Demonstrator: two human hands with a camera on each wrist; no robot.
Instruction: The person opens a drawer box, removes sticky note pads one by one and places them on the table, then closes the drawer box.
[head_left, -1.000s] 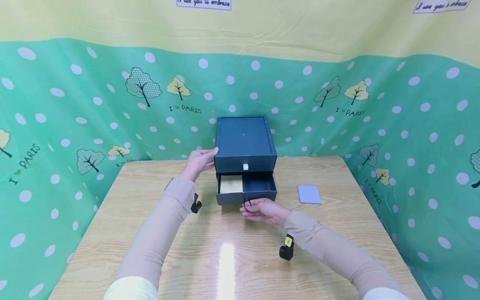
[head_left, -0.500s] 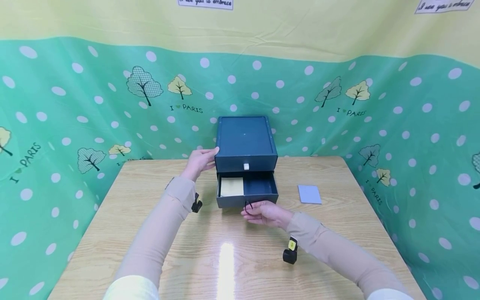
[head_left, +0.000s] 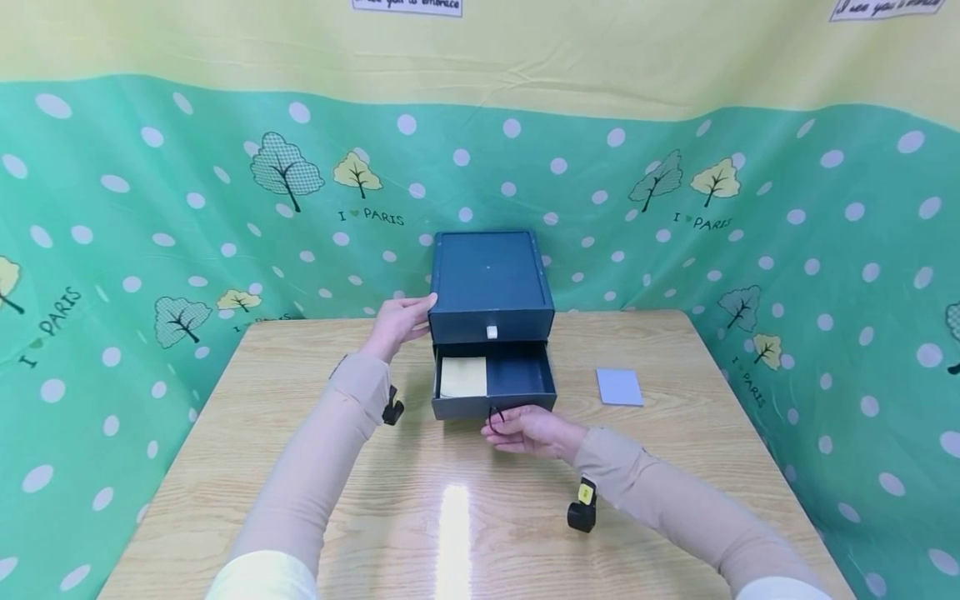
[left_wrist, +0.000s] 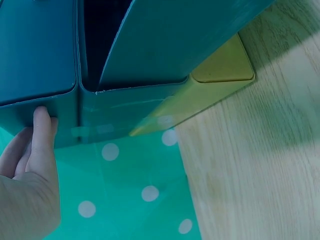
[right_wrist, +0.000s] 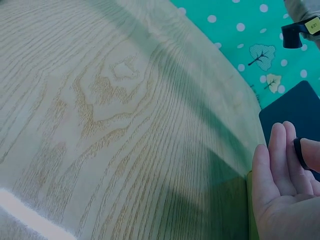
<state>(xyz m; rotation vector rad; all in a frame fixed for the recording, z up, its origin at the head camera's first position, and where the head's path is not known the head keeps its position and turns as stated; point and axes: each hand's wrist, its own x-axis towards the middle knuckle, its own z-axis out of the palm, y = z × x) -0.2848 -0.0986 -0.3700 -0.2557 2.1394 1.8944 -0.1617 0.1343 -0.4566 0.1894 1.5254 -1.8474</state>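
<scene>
A dark blue drawer box [head_left: 489, 271] stands at the back of the table, its upper drawer closed. Its lower drawer [head_left: 519, 372] is pulled out and holds a pale yellow pad [head_left: 463, 377] on the left side. My left hand [head_left: 397, 327] presses against the box's left side; in the left wrist view that hand [left_wrist: 37, 175] has its fingertips on the side wall. My right hand [head_left: 534, 431] pinches a dark loop [head_left: 495, 420] on the drawer front. Seen from the right wrist, the loop [right_wrist: 300, 153] lies between thumb and fingers of the hand [right_wrist: 285, 185].
A light blue square pad [head_left: 619, 387] lies on the wooden table [head_left: 390, 500] right of the box. A yellow section [left_wrist: 225, 65] sits beside the blue drawers in the left wrist view. A patterned curtain [head_left: 360, 275] surrounds the table's back and sides.
The lower drawer has come slightly further out toward me, and my right hand has moved with it, still pinching the loop. My left hand stays at the box's side.
</scene>
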